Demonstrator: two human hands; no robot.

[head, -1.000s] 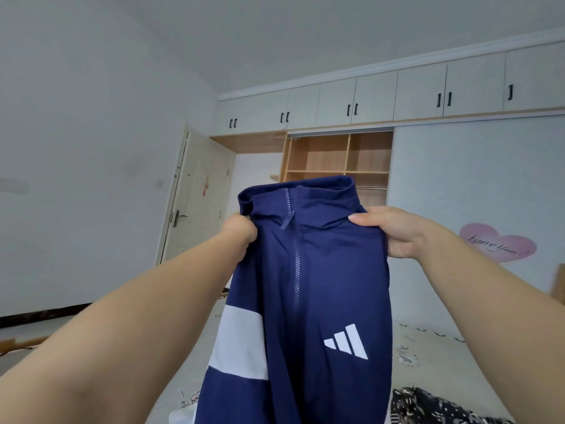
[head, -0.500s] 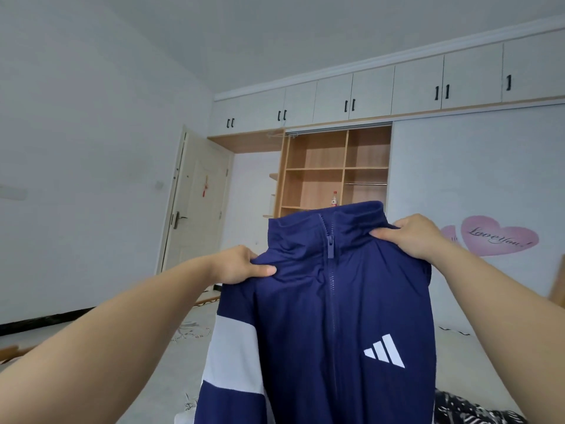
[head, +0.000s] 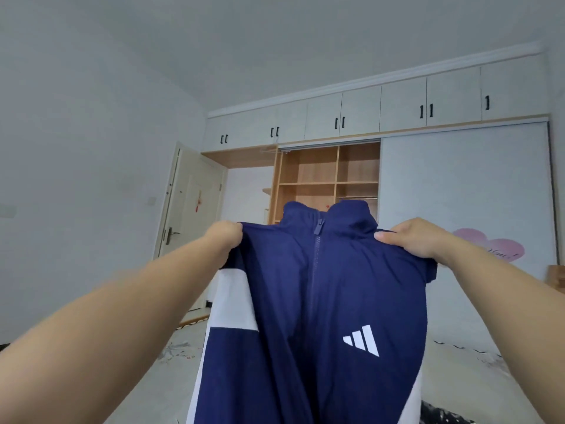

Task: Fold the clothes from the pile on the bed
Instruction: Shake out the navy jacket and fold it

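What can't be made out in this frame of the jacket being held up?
- Head view: the hem of the navy zip-up jacket with white panels is cut off by the bottom edge.
- The bed with its pale printed cover and any clothes pile are mostly hidden behind the jacket; only a dark patterned cloth peeks out at the bottom edge.
- The left hand has its fingers buried in the fabric.
- The writing on the pink heart wall sticker is blurred, and the right hand partly covers it.

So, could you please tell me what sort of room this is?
Most likely a bedroom: a built-in white and wood wardrobe fills the far wall, a pale patterned bed cover lies below, and a navy zip-up jacket is held up.
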